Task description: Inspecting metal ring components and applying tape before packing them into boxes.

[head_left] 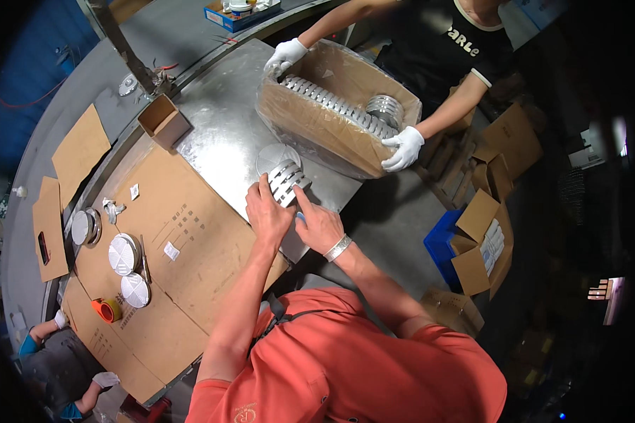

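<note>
A short stack of round silvery metal discs (pixel 287 182) with slotted edges lies tilted over the metal tabletop (pixel 222 116). My left hand (pixel 268 215) grips its near left side, fingers pressed along it. On the right side of the stack, my right hand (pixel 320 227) holds on with its index finger against the near end; something blue shows by its thumb. Just beyond lies a flat patterned metal disc (pixel 274 156), partly covered by the stack.
A co-worker in white gloves (pixel 405 149) grips a plastic-lined cardboard box (pixel 360 158) holding rows of discs. Cardboard sheets (pixel 190 282) at left carry more discs (pixel 124 255) and an orange tape roll (pixel 106 309). A small open carton (pixel 164 121) stands at the metal post. Another person works lower left.
</note>
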### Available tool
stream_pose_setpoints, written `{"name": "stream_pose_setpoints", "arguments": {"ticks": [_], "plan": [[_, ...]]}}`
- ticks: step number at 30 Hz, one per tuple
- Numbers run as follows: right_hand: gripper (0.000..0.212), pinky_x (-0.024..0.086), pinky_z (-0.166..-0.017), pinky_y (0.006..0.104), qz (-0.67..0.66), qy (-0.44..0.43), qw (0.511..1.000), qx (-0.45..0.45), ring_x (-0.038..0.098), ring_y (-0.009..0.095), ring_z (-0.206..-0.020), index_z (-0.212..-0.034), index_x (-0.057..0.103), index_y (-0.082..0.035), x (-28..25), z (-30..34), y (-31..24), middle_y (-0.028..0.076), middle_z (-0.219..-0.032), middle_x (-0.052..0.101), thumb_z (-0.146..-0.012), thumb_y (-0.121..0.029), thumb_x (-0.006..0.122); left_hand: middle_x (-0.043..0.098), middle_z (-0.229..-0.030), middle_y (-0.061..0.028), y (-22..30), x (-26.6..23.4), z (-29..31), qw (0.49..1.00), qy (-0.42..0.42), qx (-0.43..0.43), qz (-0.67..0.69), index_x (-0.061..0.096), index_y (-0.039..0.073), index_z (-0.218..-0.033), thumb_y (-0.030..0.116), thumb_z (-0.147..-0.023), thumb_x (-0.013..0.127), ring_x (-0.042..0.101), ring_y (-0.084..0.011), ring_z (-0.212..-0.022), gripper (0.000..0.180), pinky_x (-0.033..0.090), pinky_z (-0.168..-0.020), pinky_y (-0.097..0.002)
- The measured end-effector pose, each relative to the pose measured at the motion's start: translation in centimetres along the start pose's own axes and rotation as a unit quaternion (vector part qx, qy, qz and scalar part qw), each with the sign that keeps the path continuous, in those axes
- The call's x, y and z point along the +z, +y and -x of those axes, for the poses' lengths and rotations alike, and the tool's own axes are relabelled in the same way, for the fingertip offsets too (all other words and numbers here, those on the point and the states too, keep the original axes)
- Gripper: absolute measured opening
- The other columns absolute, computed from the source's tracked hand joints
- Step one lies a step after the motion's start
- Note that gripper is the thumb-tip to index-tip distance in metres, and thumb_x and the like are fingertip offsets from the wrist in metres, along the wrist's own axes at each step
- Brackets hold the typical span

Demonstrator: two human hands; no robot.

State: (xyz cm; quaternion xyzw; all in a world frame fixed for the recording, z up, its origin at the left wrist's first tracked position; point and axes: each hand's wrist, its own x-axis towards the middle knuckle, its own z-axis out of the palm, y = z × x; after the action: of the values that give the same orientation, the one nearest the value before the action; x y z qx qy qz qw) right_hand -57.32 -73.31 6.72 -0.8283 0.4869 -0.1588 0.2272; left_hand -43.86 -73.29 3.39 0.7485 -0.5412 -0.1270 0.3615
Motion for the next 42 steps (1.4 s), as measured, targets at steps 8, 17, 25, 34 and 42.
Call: {"name": "stream_pose_setpoints", "arguments": {"ticks": [8, 17, 25, 34, 42], "plan": [[0.066, 0.052, -0.065, 0.0496, -0.028, -0.033, 0.999, -0.001, 0.065, 0.038, -0.071, -0.139, 0.039, -0.006, -1.6, -1.1, 2.0, 0.020, -0.078, 0.065, -0.076, -0.013, 0.056, 0.051, -0.116, -0.0246, 1.4, 1.7, -0.4, 0.999, -0.014, -0.021, -0.022, 0.045, 0.001, -0.133, 0.020, -0.061, 0.082, 0.052, -0.0413, -0.104, 0.083, 0.047, -0.087, -0.0465], [0.055, 0.051, -0.067, 0.0492, -0.177, 0.045, 0.982, 0.040, 0.064, 0.042, -0.077, -0.134, 0.047, -0.010, 0.6, -0.6, 3.6, 0.022, -0.082, 0.065, -0.081, -0.019, 0.061, 0.050, -0.119, -0.0255, 0.1, 1.1, -0.3, 0.999, -0.027, -0.022, -0.001, 0.041, -0.003, -0.135, 0.016, -0.057, 0.082, 0.051, -0.0423, -0.109, 0.090, 0.044, -0.094, -0.0466], [0.041, 0.051, -0.060, 0.0309, -0.313, 0.116, 0.930, 0.152, 0.061, 0.011, -0.064, -0.127, 0.053, -0.007, 4.9, 2.5, 4.9, 0.005, -0.076, 0.062, -0.089, -0.018, 0.064, 0.043, -0.132, -0.0215, -3.8, -4.4, 2.6, 0.972, -0.057, -0.149, 0.172, 0.032, -0.006, -0.140, 0.011, -0.054, 0.086, 0.045, -0.0347, -0.124, 0.103, 0.038, -0.106, -0.0396], [0.035, 0.050, -0.072, 0.0293, -0.615, 0.074, 0.778, 0.107, 0.057, 0.014, -0.077, -0.122, 0.052, 0.003, 4.5, 0.1, -5.2, 0.007, -0.092, 0.059, -0.090, -0.008, 0.057, 0.058, -0.128, -0.0152, -14.9, -11.7, 9.8, 0.583, -0.134, -0.401, 0.694, 0.044, -0.002, -0.136, 0.025, -0.081, 0.070, 0.057, -0.0279, -0.116, 0.066, 0.043, -0.104, -0.0408], [0.018, 0.051, -0.088, 0.0325, -0.654, -0.119, 0.747, 0.027, 0.062, 0.018, -0.095, -0.109, 0.053, -0.001, 9.2, -2.0, -15.6, 0.011, -0.099, 0.063, -0.092, -0.006, 0.057, 0.052, -0.133, -0.0193, -14.8, -16.9, 16.7, 0.307, -0.169, -0.406, 0.844, 0.050, 0.010, -0.134, 0.055, -0.087, 0.053, 0.053, -0.0440, -0.116, 0.065, 0.048, -0.090, -0.0643]]}}
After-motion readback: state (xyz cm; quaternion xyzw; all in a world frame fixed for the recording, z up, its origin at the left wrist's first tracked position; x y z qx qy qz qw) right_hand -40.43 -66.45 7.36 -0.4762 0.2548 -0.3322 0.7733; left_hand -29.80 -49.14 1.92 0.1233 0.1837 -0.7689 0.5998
